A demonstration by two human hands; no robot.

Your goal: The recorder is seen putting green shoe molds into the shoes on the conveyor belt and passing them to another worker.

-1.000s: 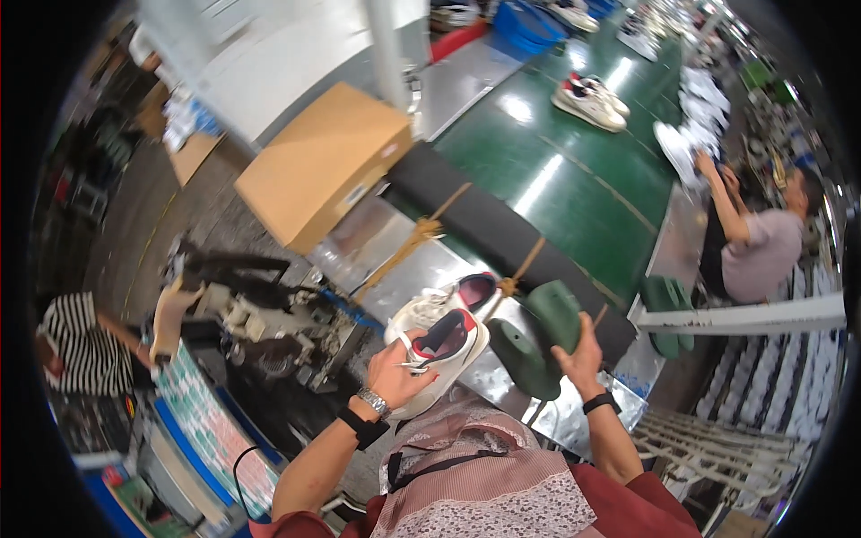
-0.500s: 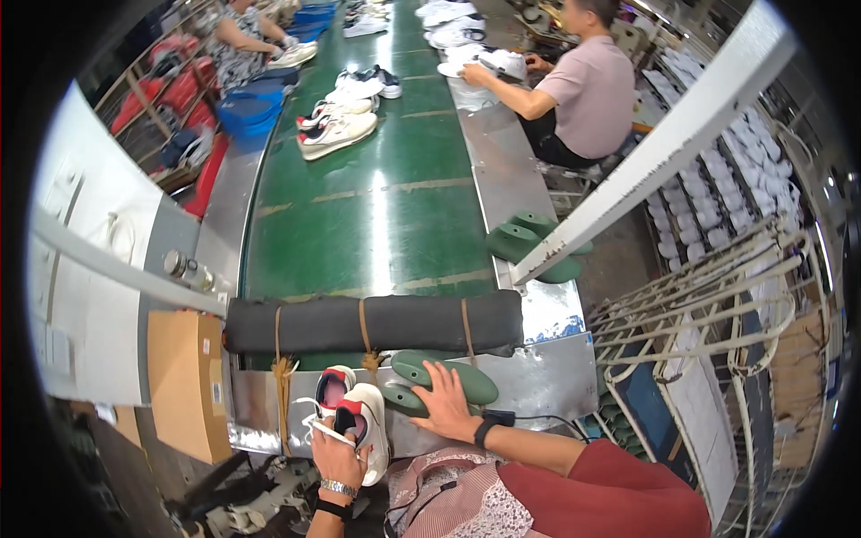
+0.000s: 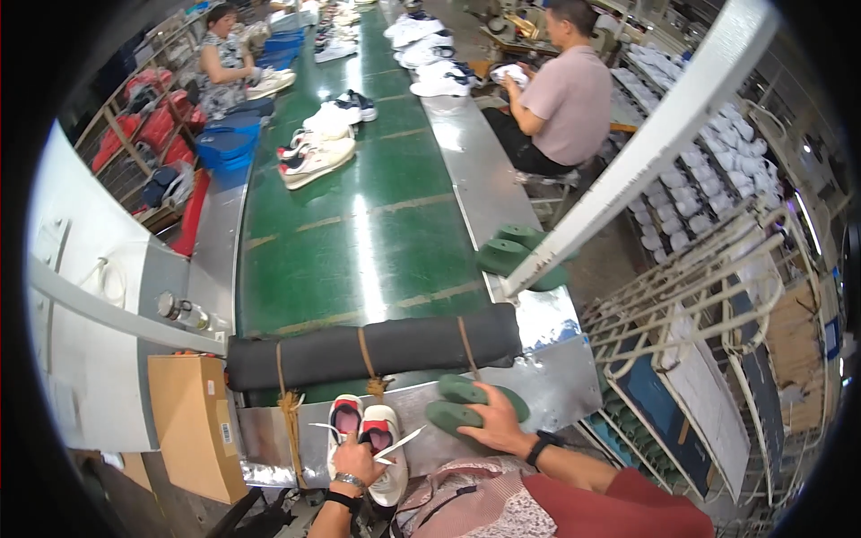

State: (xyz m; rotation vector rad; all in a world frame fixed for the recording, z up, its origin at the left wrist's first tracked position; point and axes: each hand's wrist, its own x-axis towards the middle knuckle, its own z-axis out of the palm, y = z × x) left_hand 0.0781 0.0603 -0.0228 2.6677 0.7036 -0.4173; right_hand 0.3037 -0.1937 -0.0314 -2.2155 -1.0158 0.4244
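A pair of white sneakers (image 3: 387,466) with red and navy trim stands side by side at the near metal edge, toes toward me, white laces loose. My left hand (image 3: 359,463) is closed on them at the tongue and laces; its fingertips are partly hidden in the shoe openings. To their right, two green shoe lasts (image 3: 454,415) lie on the metal plate. My right hand (image 3: 499,423) is over the lasts, thumb and fingers wrapped round them. A small gap separates lasts and sneakers.
A black padded roll (image 3: 377,350) tied with cords crosses the green conveyor belt (image 3: 359,242). More sneakers (image 3: 318,161) sit on the belt. A white post (image 3: 637,152) slants at right beside other green lasts (image 3: 502,255). A cardboard box (image 3: 193,426) stands left; two co-workers sit farther along.
My right hand has shifted the lasts rightward, away from the sneakers. The sneakers now stand more evenly side by side under my left hand. The right co-worker's hands have drawn back from the belt side.
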